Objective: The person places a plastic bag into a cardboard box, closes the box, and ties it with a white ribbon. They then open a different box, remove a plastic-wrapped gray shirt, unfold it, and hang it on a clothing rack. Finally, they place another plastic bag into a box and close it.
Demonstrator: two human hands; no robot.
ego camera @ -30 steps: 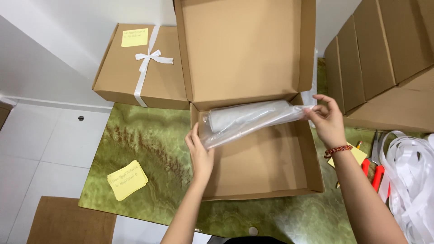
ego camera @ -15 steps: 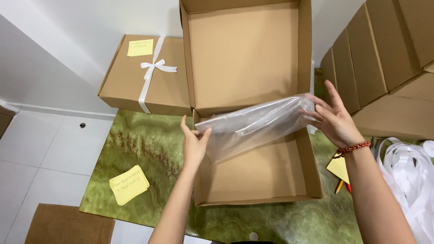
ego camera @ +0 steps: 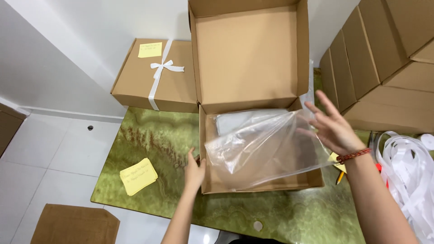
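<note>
Spreading a clear plastic bag (ego camera: 266,149) over the open cardboard box (ego camera: 253,135) is what I have going, and doing it well means keeping the film taut and level so it settles flat inside the walls instead of bunching at one end. My right hand (ego camera: 332,129) is up at the bag's far right edge, fingers fanned open; I judge it only brushes the film, with no firm pinch to be seen. My left hand (ego camera: 194,171) sits against the box's outer left wall near the front corner, and I cannot tell whether it grips the bag's near edge or just steadies the cardboard, since the fingertips are tucked out of view. Something pale lies in the box under the bag, too veiled to name. A closed ribbon-tied box (ego camera: 156,74) rests behind on the green counter (ego camera: 153,149), yellow sticky notes (ego camera: 138,175) lie to my left, and white ribbon (ego camera: 407,167) is cut off at the right edge.
</note>
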